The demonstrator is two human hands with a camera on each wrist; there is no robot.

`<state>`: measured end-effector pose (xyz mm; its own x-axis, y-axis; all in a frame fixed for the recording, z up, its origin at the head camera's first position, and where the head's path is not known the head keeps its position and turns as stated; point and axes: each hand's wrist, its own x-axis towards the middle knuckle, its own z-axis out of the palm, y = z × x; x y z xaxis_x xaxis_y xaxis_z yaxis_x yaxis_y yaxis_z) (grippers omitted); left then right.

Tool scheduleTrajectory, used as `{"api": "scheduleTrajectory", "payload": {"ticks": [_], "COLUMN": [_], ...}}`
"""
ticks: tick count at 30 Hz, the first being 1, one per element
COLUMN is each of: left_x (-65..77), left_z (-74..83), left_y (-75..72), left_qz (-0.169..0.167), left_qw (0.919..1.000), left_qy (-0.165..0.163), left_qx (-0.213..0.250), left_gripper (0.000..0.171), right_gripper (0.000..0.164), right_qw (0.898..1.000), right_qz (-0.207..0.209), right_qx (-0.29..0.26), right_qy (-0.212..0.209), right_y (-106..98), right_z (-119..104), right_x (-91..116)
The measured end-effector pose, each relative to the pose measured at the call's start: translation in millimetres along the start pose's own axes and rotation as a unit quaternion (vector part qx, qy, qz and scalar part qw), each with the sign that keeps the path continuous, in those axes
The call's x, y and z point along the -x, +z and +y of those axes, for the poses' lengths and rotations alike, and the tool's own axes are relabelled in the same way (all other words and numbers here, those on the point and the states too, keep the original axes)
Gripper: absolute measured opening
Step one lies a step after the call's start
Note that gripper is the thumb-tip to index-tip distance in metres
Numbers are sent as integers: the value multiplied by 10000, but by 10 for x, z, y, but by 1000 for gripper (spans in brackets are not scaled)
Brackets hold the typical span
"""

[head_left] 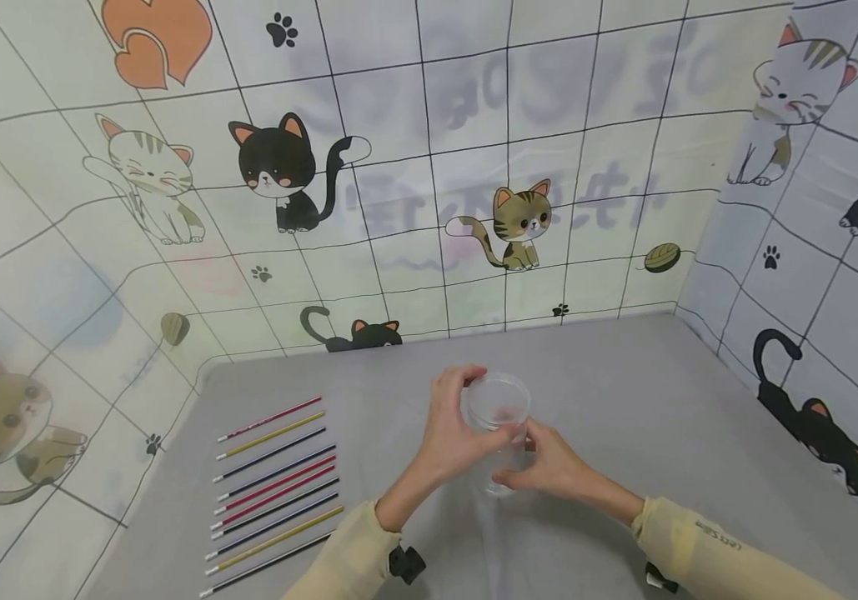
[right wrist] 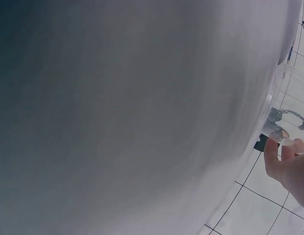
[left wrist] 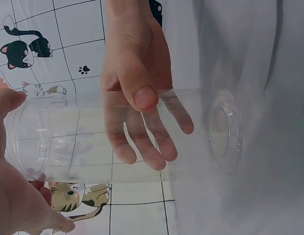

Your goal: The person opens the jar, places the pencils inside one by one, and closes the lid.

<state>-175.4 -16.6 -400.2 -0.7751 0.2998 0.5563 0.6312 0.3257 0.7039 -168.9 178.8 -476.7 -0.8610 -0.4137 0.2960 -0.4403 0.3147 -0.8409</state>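
A tall, clear plastic jar (head_left: pixel 499 398) stands upright between my two hands, its round mouth at the top. My left hand (head_left: pixel 453 429) grips the upper part near the rim, thumb on the near side. Lower down, my right hand (head_left: pixel 552 460) holds the jar's right side. The left wrist view shows the jar (left wrist: pixel 63 147) lying sideways across the picture, with the right-hand fingers visible through its wall and the thumb in front. Whether the base touches the table cannot be told. Only part of the right hand (right wrist: pixel 294 169) shows in the right wrist view.
To the left, several pencils (head_left: pixel 276 484) in red, yellow, blue and black lie in a slanted row on the grey tabletop (head_left: pixel 616 392). A white cloth (head_left: pixel 398 108) with cat drawings and grid lines hangs around the back and sides.
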Motion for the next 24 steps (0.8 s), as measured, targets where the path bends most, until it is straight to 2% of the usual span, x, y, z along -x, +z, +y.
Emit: {"api": "scheduleTrajectory", "payload": {"ticks": [8, 16, 24], "left_x": [-14, -20, -17], "left_z": [36, 88, 98], "left_y": [21, -5, -68], "left_qz": [272, 376, 658], "left_qw": [9995, 9993, 9975], "left_qy": [76, 24, -191], "left_qx": [-105, -32, 153], "left_gripper": [66, 68, 71], "right_gripper": [75, 78, 76], "right_qw": [10000, 10000, 9999], "right_qz": [7, -18, -91], "right_qx": [46, 78, 55], "right_qy": [40, 38, 83], "right_y": [-5, -4, -11], "right_z": [-16, -6, 5], "right_x": [0, -3, 1]}}
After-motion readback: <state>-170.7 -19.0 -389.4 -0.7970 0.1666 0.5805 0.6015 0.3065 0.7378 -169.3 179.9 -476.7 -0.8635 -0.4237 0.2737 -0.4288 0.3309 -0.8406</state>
